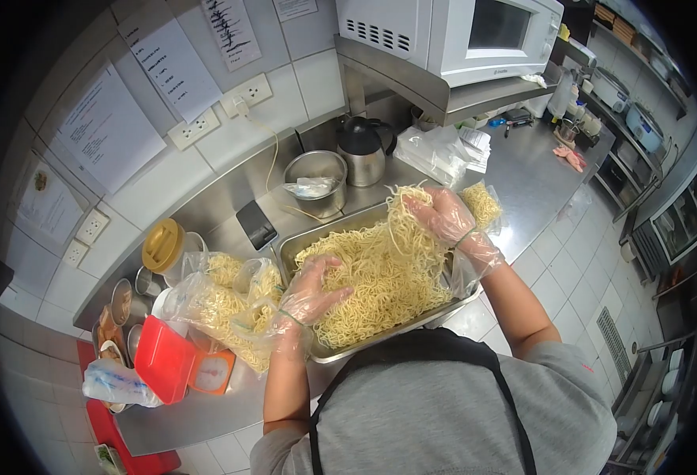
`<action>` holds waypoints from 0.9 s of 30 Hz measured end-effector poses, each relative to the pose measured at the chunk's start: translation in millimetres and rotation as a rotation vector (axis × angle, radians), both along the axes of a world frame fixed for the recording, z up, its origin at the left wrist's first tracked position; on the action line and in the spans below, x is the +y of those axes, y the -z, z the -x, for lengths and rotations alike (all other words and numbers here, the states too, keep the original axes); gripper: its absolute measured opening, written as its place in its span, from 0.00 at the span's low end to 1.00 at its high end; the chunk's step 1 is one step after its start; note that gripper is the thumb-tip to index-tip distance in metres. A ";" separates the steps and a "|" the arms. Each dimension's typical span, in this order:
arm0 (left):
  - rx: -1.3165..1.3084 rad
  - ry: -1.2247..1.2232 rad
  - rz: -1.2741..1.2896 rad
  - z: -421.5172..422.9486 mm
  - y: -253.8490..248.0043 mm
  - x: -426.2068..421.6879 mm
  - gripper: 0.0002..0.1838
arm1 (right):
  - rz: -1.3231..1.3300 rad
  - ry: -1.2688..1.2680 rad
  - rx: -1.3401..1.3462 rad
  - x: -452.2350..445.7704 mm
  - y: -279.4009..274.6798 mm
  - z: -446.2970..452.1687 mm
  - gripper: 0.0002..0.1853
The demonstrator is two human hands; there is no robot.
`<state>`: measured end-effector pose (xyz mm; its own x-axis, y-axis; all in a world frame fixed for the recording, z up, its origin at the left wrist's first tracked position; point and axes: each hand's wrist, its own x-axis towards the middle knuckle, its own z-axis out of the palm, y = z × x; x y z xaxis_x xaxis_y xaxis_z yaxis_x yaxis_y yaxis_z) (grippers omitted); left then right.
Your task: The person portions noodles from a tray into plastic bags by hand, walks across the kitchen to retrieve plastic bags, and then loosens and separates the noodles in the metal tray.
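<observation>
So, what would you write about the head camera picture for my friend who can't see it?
A person's right hand, gloved in clear plastic, holds a clump of thin yellow noodles over a rectangular metal tray of more noodles. The left hand, gloved too, is open at the tray's left side, beside clear plastic bags of noodles.

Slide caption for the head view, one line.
Gloved right hand holds noodles over a filled metal tray; gloved left hand open.
</observation>
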<state>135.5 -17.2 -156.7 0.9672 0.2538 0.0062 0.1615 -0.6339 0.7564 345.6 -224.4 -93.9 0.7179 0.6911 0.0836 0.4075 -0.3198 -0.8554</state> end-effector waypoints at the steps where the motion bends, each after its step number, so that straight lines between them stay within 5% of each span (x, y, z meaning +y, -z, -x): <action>1: -0.023 -0.017 -0.013 -4.3 -3.3 -1.3 0.31 | 0.000 -0.049 -0.002 0.1 -1.2 2.4 0.18; 4: -0.255 0.085 0.298 -24.7 2.0 -11.9 0.35 | -0.261 -0.244 -0.052 7.9 23.9 9.0 0.19; 10: -0.365 -0.016 0.709 -53.8 -3.8 -45.9 0.42 | -0.003 -0.338 -0.175 24.5 24.3 25.4 0.16; 11: -0.355 -0.108 0.768 -53.5 1.7 -41.3 0.32 | 0.032 -0.366 -0.124 17.3 -0.4 26.0 0.16; 15: -0.353 -0.030 0.745 -42.8 25.4 -19.3 0.10 | -0.136 -0.315 0.044 2.3 -25.5 7.9 0.12; 19: -0.107 -0.087 0.459 -25.8 44.2 0.2 0.14 | -0.342 -0.239 0.265 -18.7 -48.5 -11.5 0.14; 22: -0.019 -0.101 0.323 -16.2 44.7 4.8 0.18 | -0.177 -0.255 0.129 -16.2 -47.6 -9.3 0.14; 27: 0.056 -0.261 0.130 -14.6 8.0 11.7 0.21 | 0.562 -0.429 -0.544 4.9 -5.2 11.9 0.44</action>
